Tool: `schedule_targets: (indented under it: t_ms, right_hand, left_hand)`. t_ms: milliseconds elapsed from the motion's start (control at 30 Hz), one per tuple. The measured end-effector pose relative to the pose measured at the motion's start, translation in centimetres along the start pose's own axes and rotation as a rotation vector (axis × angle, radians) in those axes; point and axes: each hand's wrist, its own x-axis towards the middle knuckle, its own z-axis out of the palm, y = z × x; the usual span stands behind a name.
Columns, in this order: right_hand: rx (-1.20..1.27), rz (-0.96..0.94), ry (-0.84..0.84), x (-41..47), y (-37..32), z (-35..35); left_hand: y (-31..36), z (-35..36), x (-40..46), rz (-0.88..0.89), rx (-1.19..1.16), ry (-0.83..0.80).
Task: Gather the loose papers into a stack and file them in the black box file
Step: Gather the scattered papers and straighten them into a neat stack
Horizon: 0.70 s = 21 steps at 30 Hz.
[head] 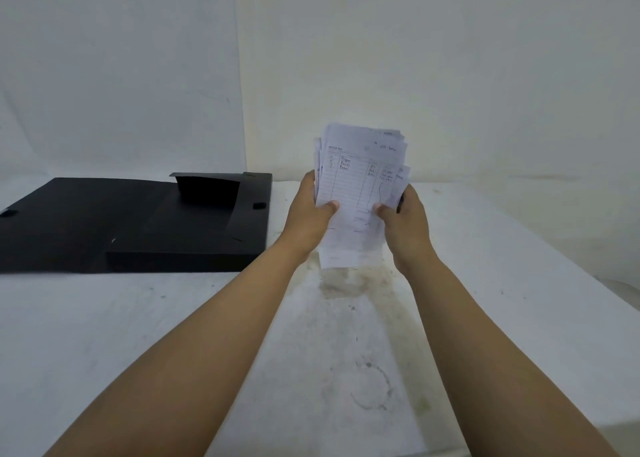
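A stack of white lined papers (pixel 358 183) with handwriting stands upright in both my hands, its lower edge just above the table. My left hand (pixel 313 217) grips the stack's left side, thumb on the front sheet. My right hand (pixel 403 219) grips the right side the same way. The sheets' top edges are uneven and fan out slightly. The black box file (pixel 145 228) lies open and flat on the table to the left of my hands, its tray part nearest them with a flap raised at its back.
The white table (pixel 485 283) carries brownish stains and a ring mark under and in front of the papers. A white wall stands close behind. The table's right edge slants down at the far right.
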Motion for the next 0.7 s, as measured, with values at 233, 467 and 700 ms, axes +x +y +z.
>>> schedule_targets:
  t_ms: [233, 467, 700]
  right_hand:
    - [0.000, -0.004, 0.024, -0.6, 2.4, 0.7]
    - [-0.021, 0.081, -0.003, 0.9, 1.9, 0.6]
    - [0.033, 0.095, 0.004, 1.8, 2.3, 2.0]
  left_hand:
    - [-1.3, 0.3, -0.3, -0.054, 0.069, 0.030]
    - [-0.9, 0.5, 0.6, -0.183, -0.004, 0.024]
    - [-0.7, 0.0, 1.7, -0.073, 0.029, 0.073]
